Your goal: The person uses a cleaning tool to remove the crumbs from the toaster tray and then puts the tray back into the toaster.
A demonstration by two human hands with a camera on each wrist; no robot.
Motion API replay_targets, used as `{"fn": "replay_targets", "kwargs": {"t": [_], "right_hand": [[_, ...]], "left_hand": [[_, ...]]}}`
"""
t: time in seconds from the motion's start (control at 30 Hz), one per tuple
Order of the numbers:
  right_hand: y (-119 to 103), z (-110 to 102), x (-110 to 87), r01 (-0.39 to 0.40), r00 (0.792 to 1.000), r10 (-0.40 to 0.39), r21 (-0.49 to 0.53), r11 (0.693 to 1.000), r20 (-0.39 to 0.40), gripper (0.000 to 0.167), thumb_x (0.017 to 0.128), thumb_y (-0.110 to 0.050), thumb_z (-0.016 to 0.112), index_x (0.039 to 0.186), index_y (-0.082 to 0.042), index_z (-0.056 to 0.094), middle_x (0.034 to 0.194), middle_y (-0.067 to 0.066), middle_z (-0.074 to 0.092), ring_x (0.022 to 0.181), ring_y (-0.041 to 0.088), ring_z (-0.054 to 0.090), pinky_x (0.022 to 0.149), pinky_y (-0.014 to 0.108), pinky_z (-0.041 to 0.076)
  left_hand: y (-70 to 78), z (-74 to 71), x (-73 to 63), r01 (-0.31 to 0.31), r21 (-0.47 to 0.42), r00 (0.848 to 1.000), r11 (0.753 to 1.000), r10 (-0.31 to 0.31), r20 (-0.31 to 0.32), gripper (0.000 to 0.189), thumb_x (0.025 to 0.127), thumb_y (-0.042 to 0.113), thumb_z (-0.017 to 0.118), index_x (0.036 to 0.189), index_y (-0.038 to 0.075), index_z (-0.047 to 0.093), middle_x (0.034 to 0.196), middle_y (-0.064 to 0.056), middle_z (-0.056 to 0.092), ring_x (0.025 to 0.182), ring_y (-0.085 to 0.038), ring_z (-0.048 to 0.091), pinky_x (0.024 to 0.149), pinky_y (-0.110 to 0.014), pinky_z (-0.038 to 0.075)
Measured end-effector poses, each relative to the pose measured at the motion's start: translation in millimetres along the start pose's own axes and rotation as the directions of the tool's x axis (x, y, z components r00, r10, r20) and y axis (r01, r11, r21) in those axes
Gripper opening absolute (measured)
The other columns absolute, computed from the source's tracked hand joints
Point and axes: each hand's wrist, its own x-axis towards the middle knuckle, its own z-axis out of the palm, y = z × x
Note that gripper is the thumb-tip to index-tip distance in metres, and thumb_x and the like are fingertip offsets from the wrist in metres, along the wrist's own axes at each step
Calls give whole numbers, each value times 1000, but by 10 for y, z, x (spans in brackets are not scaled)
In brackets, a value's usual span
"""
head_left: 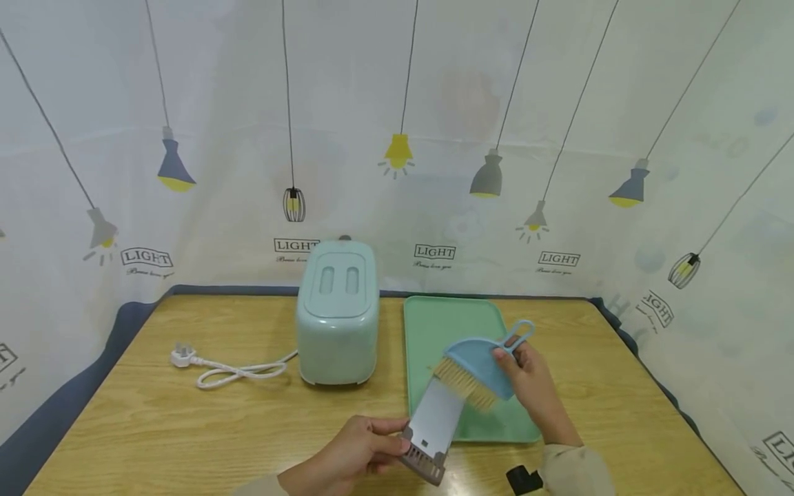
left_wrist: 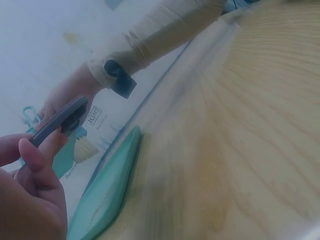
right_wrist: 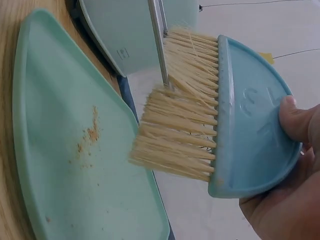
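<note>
My left hand (head_left: 353,451) pinches a toaster crumb tray (head_left: 438,412) by its slotted brown end, thumb on top. The metal plate tilts up over the near left part of a green tray (head_left: 449,320). By its blue head and looped handle, my right hand (head_left: 535,386) grips a small brush (head_left: 480,359). Its pale bristles (right_wrist: 175,125) lie across the plate's far end, and in the right wrist view they bend around the plate's edge. Brown crumbs (right_wrist: 91,134) are scattered on the green tray below.
A pale green two-slot toaster (head_left: 338,344) with its lid on stands left of the green tray. Its white cord (head_left: 238,373) lies looped on the wooden table, ending in a plug (head_left: 182,355). Behind hangs a lamp-print cloth (head_left: 347,103).
</note>
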Motion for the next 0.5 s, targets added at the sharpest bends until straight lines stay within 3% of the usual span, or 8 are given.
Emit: {"fn": "replay_targets", "kwargs": {"t": [0.23, 0.3, 0.43, 0.5], "right_hand": [[-1, -87, 6, 76, 997, -74, -168, 983, 14, 18, 98, -14, 55, 99, 4, 57, 64, 2, 43, 56, 6, 37, 54, 24, 36], [-16, -105, 11, 99, 995, -97, -201, 974, 21, 17, 97, -13, 56, 99, 3, 58, 65, 4, 47, 55, 6, 35, 53, 24, 34], [-38, -125, 10, 179, 984, -174, -274, 945, 43, 10, 96, -12, 58, 99, -4, 62, 90, 12, 67, 68, 4, 52, 59, 23, 42], [-45, -139, -3, 223, 974, -219, -317, 922, 51, 5, 95, -11, 59, 95, -7, 62, 102, 12, 70, 76, 5, 58, 62, 24, 45]], "left_hand": [[-7, -50, -18, -5, -5, 1000, 1000, 5, 5, 47, 86, 7, 67, 130, -5, 56, 92, -4, 76, 58, 2, 60, 52, -14, 37], [-1, -57, -19, -4, -3, 1000, 1000, 4, 1, 47, 86, 7, 67, 130, -5, 56, 92, -4, 76, 57, 2, 59, 52, -13, 37], [-1, -67, -15, -1, 1, 1000, 1000, 1, -19, 46, 86, 8, 68, 130, -3, 57, 90, -3, 75, 57, 1, 59, 51, -13, 38], [-3, -77, -15, -1, 7, 1000, 1000, 1, -31, 46, 86, 8, 68, 130, -3, 57, 89, -3, 75, 58, 0, 60, 52, -14, 39]]}}
